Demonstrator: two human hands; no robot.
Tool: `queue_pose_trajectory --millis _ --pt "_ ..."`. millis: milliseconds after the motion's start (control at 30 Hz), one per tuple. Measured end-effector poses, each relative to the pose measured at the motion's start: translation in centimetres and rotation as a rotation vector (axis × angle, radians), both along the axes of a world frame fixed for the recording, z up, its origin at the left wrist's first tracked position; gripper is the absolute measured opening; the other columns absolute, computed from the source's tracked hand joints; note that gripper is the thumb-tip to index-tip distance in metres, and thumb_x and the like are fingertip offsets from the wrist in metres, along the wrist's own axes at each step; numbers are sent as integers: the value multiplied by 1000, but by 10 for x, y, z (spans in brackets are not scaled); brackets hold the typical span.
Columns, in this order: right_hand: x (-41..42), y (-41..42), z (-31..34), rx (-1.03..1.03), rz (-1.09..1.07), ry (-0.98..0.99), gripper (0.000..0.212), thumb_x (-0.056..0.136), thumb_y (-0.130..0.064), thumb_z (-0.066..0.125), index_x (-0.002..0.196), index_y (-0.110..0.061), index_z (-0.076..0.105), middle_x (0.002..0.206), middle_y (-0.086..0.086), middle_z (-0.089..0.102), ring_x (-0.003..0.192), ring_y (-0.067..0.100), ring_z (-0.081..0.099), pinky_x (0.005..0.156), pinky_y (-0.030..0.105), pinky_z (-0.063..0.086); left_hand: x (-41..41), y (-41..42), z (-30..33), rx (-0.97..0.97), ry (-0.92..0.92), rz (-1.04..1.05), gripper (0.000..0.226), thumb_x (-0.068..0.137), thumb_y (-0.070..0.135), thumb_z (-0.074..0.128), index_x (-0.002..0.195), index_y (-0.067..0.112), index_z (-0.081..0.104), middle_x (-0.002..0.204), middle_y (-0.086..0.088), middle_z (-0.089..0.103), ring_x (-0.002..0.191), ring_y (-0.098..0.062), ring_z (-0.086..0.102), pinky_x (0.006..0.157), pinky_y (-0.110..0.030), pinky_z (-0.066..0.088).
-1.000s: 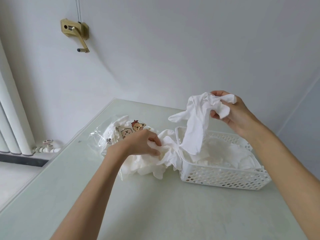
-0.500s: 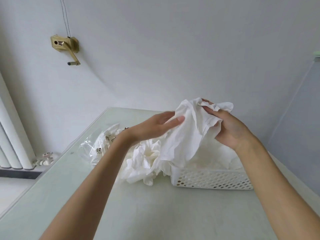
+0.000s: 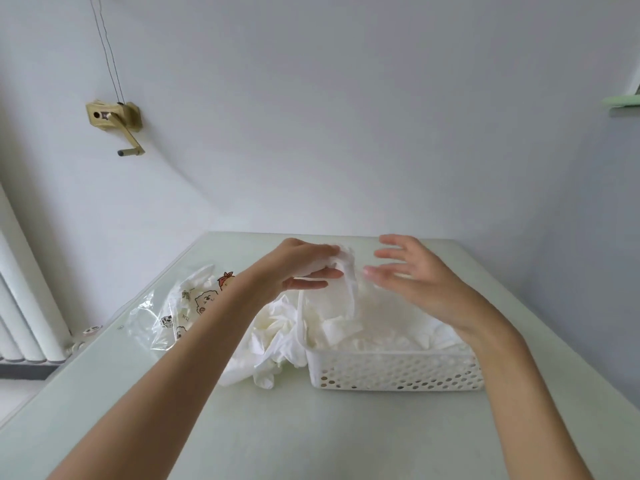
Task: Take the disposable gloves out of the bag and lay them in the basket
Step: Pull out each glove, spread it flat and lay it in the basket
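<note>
Hands are both up over the basket point(image 3: 398, 370), which sits on the pale green surface point(image 3: 311, 431). Left hand point(image 3: 298, 268) has its grip pinched on one white glove point(image 3: 344, 289) — thumb under, fingers over the crumpled top — and the glove hangs down so its lower end touches the pile already in the basket. Right hand point(image 3: 412, 275) is just beside it with a wide grip, fingers spread and holding nothing; it's motion-blurred, so the fingertips are hard to make out. The gloves in the basket blend into one white mass, can't count them. Loose gloves point(image 3: 266, 344) spill out next to the basket's left wall, partly hidden behind the left forearm. The clear bag point(image 3: 162, 320) with cartoon prints lies further left, its mouth also covered by that arm — can't tell how much is still inside. A brass crank point(image 3: 119, 124) is on the wall, and a radiator point(image 3: 24, 306) is cut off at the left edge.
</note>
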State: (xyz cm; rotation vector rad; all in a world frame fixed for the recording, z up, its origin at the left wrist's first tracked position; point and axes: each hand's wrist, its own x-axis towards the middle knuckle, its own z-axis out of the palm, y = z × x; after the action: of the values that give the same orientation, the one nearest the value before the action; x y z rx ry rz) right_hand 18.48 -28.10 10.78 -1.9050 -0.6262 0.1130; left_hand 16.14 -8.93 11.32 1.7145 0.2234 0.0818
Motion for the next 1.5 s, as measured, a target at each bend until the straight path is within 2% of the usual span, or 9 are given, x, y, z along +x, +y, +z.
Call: queue_pose_trajectory --millis 100,233,433,567,700,900,1067,1333,1500 --pt "-11 15 -10 -286 10 -73 71 69 -53 76 122 -28 35 121 -14 45 110 5 50 89 24 45 -1 -6 3 -100 0 -32 16 95 20 56 98 10 69 91 1 75 87 -9 72 76 -25 59" --pt "5 12 -15 -223 -254 -299 19 79 -32 75 88 -24 61 89 -11 66 84 9 65 78 29 52 2 2 3 -191 -18 -57 20 97 22 54 106 10 67 102 -4 74 91 -16 72 75 -28 60" --pt "11 -21 6 316 -118 -148 6 88 -19 66 82 -17 63 70 -9 69 64 4 64 68 22 51 -9 17 -4 234 -4 20 34 96 43 50 92 17 72 93 5 75 81 -6 72 70 -22 56" --pt "13 -21 5 204 -204 -177 6 86 -24 68 80 -22 67 68 -7 67 61 7 63 65 26 49 -12 -14 -1 395 -303 -190 54 77 62 50 120 30 57 123 20 59 112 0 58 89 -25 53" --pt "9 -22 6 -8 -326 -393 7 83 -27 72 78 -30 70 68 -17 65 64 3 61 59 19 43 -8 -52 -11 578 -222 -426 82 71 55 72 141 31 35 141 20 42 124 -2 47 102 -26 44" --pt "11 -55 15 -78 -251 -263 7 76 -28 79 70 -29 76 64 -1 69 59 2 56 54 15 41 6 -55 -26 531 -432 -100 10 89 21 65 98 17 62 96 5 69 84 -12 67 81 -34 56" --pt "14 -67 21 155 -186 -109 15 83 -29 71 79 -15 73 61 -11 62 62 4 54 66 14 45 -5 -33 -13 480 -440 -138 15 94 25 58 91 16 69 88 9 71 82 1 65 75 -9 45" --pt "-11 39 20 346 -347 -439 14 99 -23 47 88 -17 52 59 -13 49 52 3 45 55 24 33 -34 -18 5 458 -635 445 20 101 26 41 88 18 53 69 9 50 63 -11 42 63 -31 32" --pt "-25 64 33 471 -229 -360 16 101 -25 44 91 -15 51 38 -12 39 37 9 30 44 17 24 -51 6 31 713 -716 680 19 100 33 44 95 25 60 72 17 56 75 -19 50 70 -33 37"
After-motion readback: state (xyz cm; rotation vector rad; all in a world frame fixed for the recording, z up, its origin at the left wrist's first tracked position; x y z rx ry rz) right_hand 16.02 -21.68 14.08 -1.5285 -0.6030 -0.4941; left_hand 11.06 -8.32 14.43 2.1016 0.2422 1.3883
